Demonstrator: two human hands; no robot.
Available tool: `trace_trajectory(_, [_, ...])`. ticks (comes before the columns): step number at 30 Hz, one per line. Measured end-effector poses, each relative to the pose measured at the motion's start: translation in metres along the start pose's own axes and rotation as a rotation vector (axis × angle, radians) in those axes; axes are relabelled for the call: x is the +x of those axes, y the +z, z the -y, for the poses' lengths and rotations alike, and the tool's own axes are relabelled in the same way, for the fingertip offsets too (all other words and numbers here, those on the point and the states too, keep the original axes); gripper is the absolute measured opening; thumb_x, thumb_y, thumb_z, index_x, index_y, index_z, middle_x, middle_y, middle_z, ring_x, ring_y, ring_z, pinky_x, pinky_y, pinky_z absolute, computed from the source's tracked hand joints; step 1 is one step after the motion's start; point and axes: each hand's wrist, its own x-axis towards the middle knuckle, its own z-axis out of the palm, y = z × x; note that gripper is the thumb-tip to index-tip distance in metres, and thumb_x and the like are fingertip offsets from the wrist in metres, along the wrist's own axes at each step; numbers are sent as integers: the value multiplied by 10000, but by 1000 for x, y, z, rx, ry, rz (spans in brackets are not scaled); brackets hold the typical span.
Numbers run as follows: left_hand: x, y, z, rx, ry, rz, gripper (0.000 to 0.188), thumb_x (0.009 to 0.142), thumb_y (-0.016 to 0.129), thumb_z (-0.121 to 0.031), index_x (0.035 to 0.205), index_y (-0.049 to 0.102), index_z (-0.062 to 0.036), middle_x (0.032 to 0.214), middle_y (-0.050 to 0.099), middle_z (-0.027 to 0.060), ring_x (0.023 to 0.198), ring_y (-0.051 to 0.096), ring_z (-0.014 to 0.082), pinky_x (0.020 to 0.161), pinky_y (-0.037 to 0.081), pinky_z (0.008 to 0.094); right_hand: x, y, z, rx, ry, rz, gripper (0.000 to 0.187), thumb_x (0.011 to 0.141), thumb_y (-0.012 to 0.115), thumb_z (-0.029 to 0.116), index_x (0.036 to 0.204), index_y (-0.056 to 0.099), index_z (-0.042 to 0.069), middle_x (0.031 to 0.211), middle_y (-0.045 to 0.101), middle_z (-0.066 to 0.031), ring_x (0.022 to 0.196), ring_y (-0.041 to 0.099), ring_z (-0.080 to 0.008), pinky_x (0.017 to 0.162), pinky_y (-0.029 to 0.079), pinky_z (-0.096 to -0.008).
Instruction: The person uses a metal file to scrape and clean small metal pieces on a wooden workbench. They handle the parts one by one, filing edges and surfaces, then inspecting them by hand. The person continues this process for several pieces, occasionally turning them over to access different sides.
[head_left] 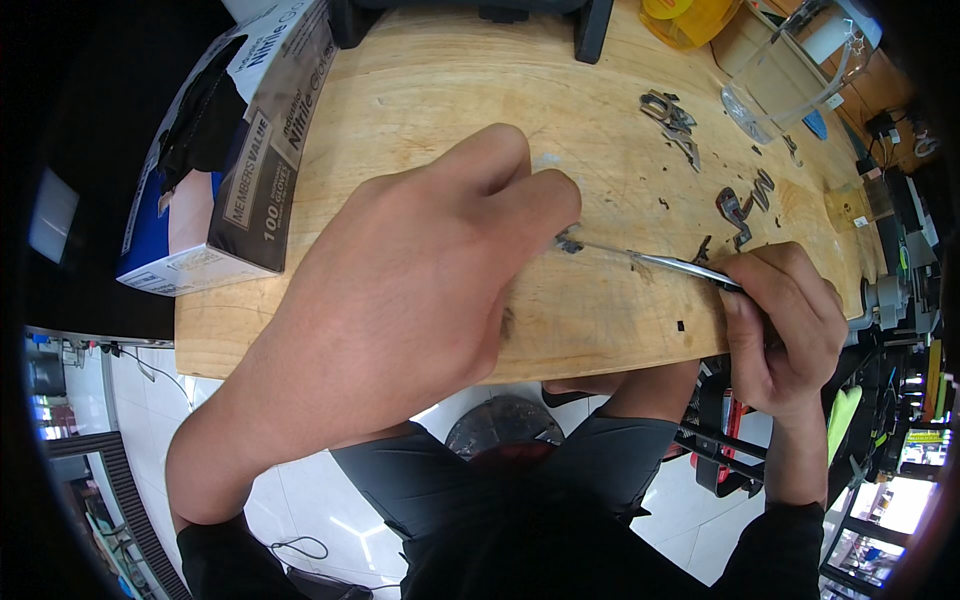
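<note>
My left hand (420, 260) is over the middle of the wooden table (450, 75), back up, its fingers curled into a pinch. A small dark grey piece (569, 243) sticks out at its fingertips; the rest of it is hidden behind the hand. My right hand (785, 325), at the table's right front edge, grips a slim silver pointed tool (690, 267) between thumb and fingers. The tool's thin tip reaches left to the dark piece. Whether it is a knife or tweezers, I cannot tell. Dark crumbs (703, 247) lie near the tool.
Small silver and black letter-like pieces (670, 118) lie at the back right, with others (735, 212) nearer. Behind them stand a clear pitcher (770, 95) and a yellow container (690, 20). A glove box (235, 140) is at left, a black stand (592, 35) at the back.
</note>
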Motion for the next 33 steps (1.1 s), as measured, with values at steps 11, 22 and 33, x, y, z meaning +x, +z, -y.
trace_trajectory(11, [0, -1, 0, -4, -17, 7, 111, 964, 678, 32, 1040, 676, -50, 928, 577, 123, 741, 638, 331, 642, 486, 420, 0, 0, 2, -8, 23, 25, 228, 781, 755, -52, 1010, 752, -47, 840, 676, -149, 653, 677, -279, 574, 523, -342])
trace_trajectory(22, [2, 0, 2, -7, 10, 31, 189, 923, 636, 105, 1033, 641, -48, 934, 569, 141, 752, 634, 379, 641, 476, 446, -1, -7, 5, 83, 164, 140, 183, 844, 706, -62, 1022, 722, -99, 884, 688, -194, 740, 677, -318, 668, 522, -353])
trace_trajectory(33, [2, 0, -1, 9, -10, 35, 197, 934, 625, 102, 1048, 647, -57, 948, 555, 146, 787, 633, 385, 665, 478, 448, -3, -6, -6, 110, 58, 60, 196, 820, 745, -51, 1016, 760, -39, 854, 688, -142, 651, 672, -279, 572, 506, -332])
